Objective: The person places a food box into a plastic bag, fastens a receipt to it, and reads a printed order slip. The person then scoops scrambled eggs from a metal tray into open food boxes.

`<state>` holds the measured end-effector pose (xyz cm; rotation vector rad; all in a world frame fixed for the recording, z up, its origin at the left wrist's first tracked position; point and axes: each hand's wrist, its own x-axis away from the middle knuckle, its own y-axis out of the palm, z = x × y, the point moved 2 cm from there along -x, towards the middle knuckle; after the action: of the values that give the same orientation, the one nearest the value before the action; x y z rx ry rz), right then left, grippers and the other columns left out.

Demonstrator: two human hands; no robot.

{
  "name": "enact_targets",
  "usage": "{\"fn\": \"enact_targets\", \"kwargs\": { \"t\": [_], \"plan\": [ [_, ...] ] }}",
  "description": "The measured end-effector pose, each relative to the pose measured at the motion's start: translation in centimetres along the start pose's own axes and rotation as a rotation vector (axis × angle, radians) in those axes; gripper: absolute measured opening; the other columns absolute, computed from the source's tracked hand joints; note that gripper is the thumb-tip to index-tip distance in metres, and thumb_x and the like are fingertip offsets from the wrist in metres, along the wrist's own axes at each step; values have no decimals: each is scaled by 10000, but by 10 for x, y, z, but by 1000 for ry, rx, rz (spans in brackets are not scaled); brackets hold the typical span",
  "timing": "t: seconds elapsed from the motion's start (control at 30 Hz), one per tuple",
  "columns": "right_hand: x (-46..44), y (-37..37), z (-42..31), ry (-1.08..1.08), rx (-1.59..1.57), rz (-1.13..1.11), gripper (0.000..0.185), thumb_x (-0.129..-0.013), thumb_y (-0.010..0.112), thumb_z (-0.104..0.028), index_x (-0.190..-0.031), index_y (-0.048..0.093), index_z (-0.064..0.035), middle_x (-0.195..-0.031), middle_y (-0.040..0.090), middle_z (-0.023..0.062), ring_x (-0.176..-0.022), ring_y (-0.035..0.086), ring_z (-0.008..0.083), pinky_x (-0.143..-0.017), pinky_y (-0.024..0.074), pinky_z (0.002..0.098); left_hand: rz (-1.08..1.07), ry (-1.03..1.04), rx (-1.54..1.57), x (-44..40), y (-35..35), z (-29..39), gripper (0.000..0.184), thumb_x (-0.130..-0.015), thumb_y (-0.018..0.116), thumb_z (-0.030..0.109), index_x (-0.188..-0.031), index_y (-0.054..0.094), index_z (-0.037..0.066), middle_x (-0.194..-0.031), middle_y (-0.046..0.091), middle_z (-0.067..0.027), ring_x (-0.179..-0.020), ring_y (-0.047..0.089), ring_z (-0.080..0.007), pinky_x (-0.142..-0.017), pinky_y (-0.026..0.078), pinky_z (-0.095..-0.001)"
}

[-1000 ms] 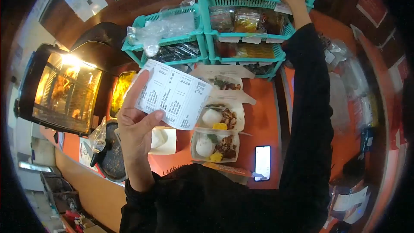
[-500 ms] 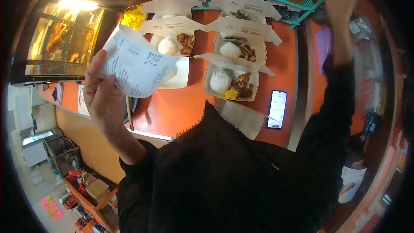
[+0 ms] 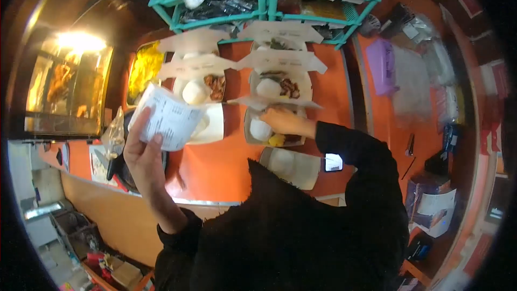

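My left hand (image 3: pixel 144 156) grips a printed paper slip (image 3: pixel 171 118), thumb on its front, above the left side of the counter. My right hand (image 3: pixel 288 122) reaches over an open food box (image 3: pixel 247 129) holding a ball of rice (image 3: pixel 260 128) and a yellow garnish (image 3: pixel 277 140). Its fingers are bent together beside the raised lid (image 3: pixel 274 102); whatever they hold is hidden. Behind it stands a box with rice and browned meat (image 3: pixel 289 88). Nearer me lies another open box (image 3: pixel 304 170) with rice. At left, a box has rice (image 3: pixel 196 92) and meat.
Teal baskets (image 3: pixel 264 5) with packets stand at the back. A lit glass cabinet (image 3: pixel 70 83) and a tray of yellow food (image 3: pixel 145 70) are at left. A phone (image 3: pixel 334 163) lies by my right sleeve. A purple container (image 3: pixel 381 67) stands at right.
My right hand has come down from the baskets at upper right to the food box. My left hand with the slip sits lower in view, and the camera view has shifted.
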<state>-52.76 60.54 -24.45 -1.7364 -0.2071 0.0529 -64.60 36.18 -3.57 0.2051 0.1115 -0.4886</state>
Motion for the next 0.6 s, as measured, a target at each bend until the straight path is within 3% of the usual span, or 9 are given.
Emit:
{"fn": "enact_targets", "kwargs": {
  "t": [0.03,0.1,0.2,0.27,0.3,0.37,0.47,0.53,0.6],
  "plan": [
    [0,-31,-2,68,-255,-73,167,-715,519,-77,-861,596,-48,-791,597,108,-684,587,239,-594,466,320,14,-13,32,-3,-2,-3,469,-702,477,-100,-1165,417,-57,-1145,466,-148,-1022,464,-193,-888,348,-291],
    [8,-128,10,59,-462,209,153,-745,519,-113,-853,605,-49,-790,607,119,-659,585,256,-572,460,327,54,-65,72,-8,-12,-14,454,-708,470,-100,-1157,422,-49,-1130,474,-148,-1024,464,-195,-891,350,-303],
    [25,-183,100,501,-191,720,127,-744,556,-150,-800,606,-48,-719,595,129,-628,583,266,-551,451,346,96,-104,106,-17,-12,-24,446,-704,456,-99,-1146,430,-45,-1108,483,-149,-1020,466,-198,-895,350,-315],
    [33,-197,165,842,113,697,143,-746,564,-176,-769,599,-39,-707,591,113,-636,582,267,-558,450,346,109,-90,110,-22,-7,-32,425,-697,445,-91,-1119,455,-42,-1097,487,-149,-1016,468,-204,-899,350,-324],
    [34,-204,177,852,125,713,143,-746,564,-176,-769,599,-39,-707,591,113,-636,582,267,-558,450,346,128,-100,65,-25,-4,-34,420,-693,442,-88,-1110,464,-41,-1094,488,-151,-1011,472,-211,-901,350,-327],
    [37,-224,193,576,297,1255,175,-750,564,-213,-744,596,-41,-694,590,108,-624,577,295,-568,448,360,152,-118,28,-33,8,-36,391,-696,439,-79,-1082,490,-40,-1081,497,-158,-994,484,-226,-894,359,-326],
    [36,-248,246,717,414,1319,204,-734,585,-252,-742,599,-48,-706,589,127,-645,578,303,-574,445,372,117,-135,154,-46,24,-44,381,-706,436,-80,-1080,494,-39,-1072,504,-161,-978,493,-227,-880,370,-321],
    [30,-258,275,841,468,1236,251,-723,600,-277,-744,591,-27,-761,589,156,-701,576,319,-582,450,383,106,-157,137,-53,30,-48,364,-715,449,-72,-1074,499,-38,-1075,506,-156,-973,497,-217,-868,380,-319],
    [19,-266,292,1080,196,632,290,-718,606,-296,-752,591,-8,-771,590,172,-729,571,335,-586,455,395,67,-145,123,-58,34,-55,363,-715,466,-66,-1076,497,-35,-1082,505,-153,-971,502,-208,-873,376,-314]
  ]
}}
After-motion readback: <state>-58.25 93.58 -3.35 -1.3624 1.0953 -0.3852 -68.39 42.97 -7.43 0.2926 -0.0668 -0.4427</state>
